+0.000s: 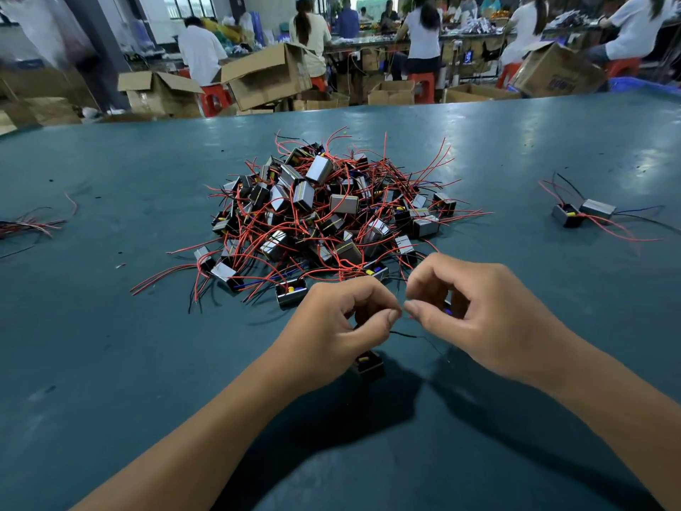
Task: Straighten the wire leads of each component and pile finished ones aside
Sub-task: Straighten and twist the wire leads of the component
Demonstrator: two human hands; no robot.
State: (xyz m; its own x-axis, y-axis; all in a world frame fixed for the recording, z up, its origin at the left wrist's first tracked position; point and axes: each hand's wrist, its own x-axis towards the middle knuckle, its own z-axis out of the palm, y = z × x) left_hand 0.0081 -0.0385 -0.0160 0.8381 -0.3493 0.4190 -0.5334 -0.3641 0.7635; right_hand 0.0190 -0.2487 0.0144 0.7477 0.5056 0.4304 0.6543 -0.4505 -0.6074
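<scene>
Your table (110, 363): smooth teal covering, faintly glossy. Your components (318, 169): shiny metal casings with red and black plastic-coated leads (423, 171). Boxes (265, 75): matt brown cardboard.

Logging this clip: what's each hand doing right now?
Left hand: closed, pinching a thin black wire lead.
Right hand: closed, pinching the same lead.

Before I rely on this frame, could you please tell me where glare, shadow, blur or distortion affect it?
Head view: window light throws pale glare patches on the far right of the green table; the forearms cast dark shadows near the left hand and right hand, obscuring the small component beneath; the table's far edge bows from wide-angle distortion; the top-left corner is smeared, the background workers soft.
</scene>
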